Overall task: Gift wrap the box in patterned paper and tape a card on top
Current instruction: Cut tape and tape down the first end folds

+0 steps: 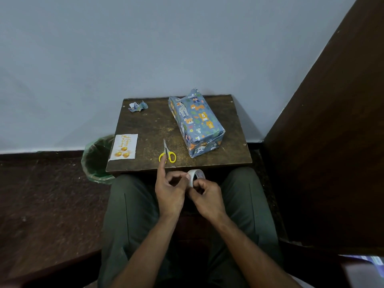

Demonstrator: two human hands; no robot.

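1. Head view: the right hand [207, 196] grips the tape [196, 176] at 6 o'clock, below the table [145, 125].
2. The left hand [169, 191] picks at the tape, one finger straight.
3. The box [196, 121], already wrapped, sits at 1 o'clock.
4. The card [124, 146] lies at 9 o'clock, the scissors [167, 153] beside it.

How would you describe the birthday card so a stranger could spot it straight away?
Find the small brown table against the wall. At its near-left corner, overhanging the edge above a green-lined bin, lies the card. It alone is flat and white, with gold balloons and lettering.
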